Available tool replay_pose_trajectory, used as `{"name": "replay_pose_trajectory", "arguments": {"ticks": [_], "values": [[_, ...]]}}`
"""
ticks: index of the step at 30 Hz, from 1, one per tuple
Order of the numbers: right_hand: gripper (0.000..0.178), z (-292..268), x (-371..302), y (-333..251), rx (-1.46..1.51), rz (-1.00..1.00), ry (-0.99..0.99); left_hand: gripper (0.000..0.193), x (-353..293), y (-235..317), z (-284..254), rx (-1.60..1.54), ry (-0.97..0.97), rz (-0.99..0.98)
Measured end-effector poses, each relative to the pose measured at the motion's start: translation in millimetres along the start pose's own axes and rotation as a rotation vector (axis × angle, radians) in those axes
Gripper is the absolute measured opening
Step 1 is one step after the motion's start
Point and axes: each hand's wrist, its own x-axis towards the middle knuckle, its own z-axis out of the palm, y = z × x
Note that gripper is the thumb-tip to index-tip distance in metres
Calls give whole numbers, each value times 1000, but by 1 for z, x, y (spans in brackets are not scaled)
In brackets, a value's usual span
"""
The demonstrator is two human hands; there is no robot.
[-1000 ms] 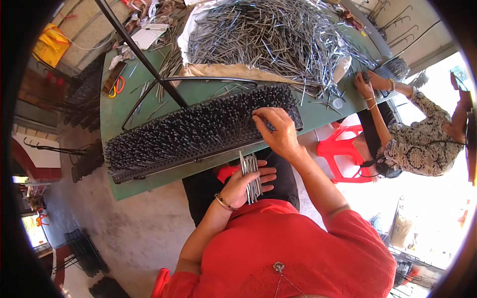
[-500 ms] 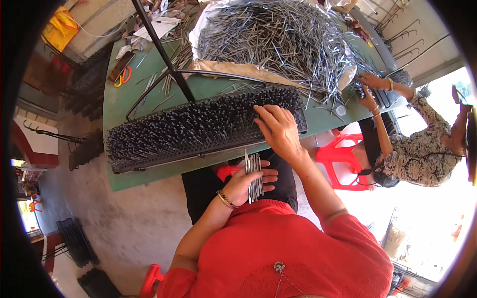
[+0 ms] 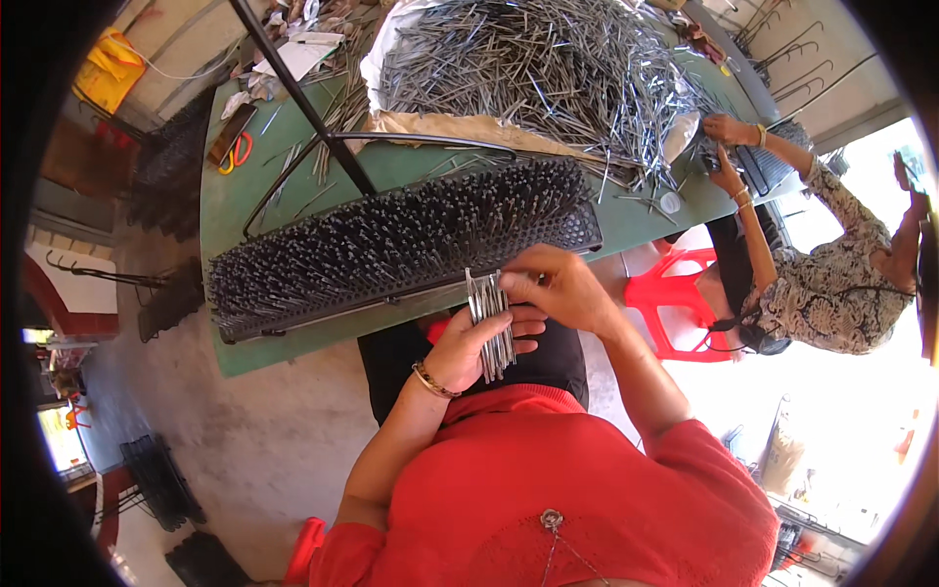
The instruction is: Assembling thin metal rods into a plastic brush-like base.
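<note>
A bundle of thin silvery metal rods (image 3: pixel 493 338) lies across my left hand (image 3: pixel 460 352), its thumb pressed over them and its fingers reaching out beneath. My right hand (image 3: pixel 567 293) is curled at the bundle's far end, with thumb and fingertips pinched on the rods; how many they grip is hidden. Just beyond both hands stands a long black perforated rack (image 3: pixel 391 256), densely filled with upright dark rods. Bare holes show at its right end.
A large heap of loose rods (image 3: pixel 528 78) lies on paper upon the green table (image 3: pixel 626 230). A black metal stand (image 3: pixel 337 147) rises behind the rack. Orange-handled scissors (image 3: pixel 238 155) lie at the left. Another person's hands (image 3: pixel 729 157) work at the right, beside a red stool (image 3: pixel 665 303).
My right hand has drawn back from the rack's right part to the far end of the bundle. The left hand still holds the rods, now tilted slightly. The view has shifted a little.
</note>
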Motion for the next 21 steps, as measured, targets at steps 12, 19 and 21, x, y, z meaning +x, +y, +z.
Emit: {"name": "replay_pose_trajectory", "arguments": {"ticks": [12, 19, 21], "values": [[19, -1, -2, 19, 603, 252, 39, 39, 7, -12, -2, -4, 84, -25], [17, -6, 38, -3, 239, -101, 214, 38, 10, -11, 4, 72, 127, -151], [18, 1, 47, 3, 170, -210, 245, 38, 11, -12, 5, 76, 148, -162]]}}
